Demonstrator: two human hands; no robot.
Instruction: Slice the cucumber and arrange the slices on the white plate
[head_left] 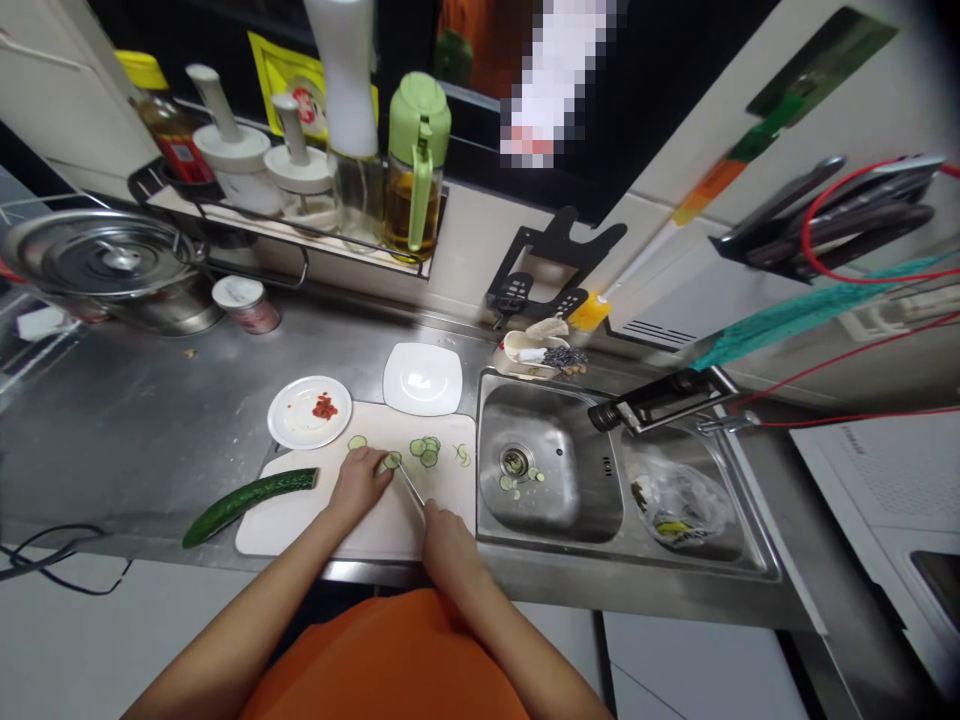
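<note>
My right hand point(451, 548) is closed around the handle of a knife point(411, 486), whose blade points up and left over the white cutting board point(360, 535). At the blade's tip, the fingertips of my left hand point(361, 487) are closed on a cucumber slice point(392, 460). One loose slice point(358, 441) lies just above that hand. A small heap of cucumber slices point(427, 452) and some thin curved strips point(462, 456) are farther right on the board. A cut cucumber point(251, 503) rests across the board's left edge, its cut end towards my left hand.
Behind the board stand a plate with chopped red bits point(289, 420) and a white square plate point(422, 375). To the right is a steel sink point(555, 510) with slices near its drain and a plastic bag point(686, 500). A shelf of bottles point(416, 170) hangs behind.
</note>
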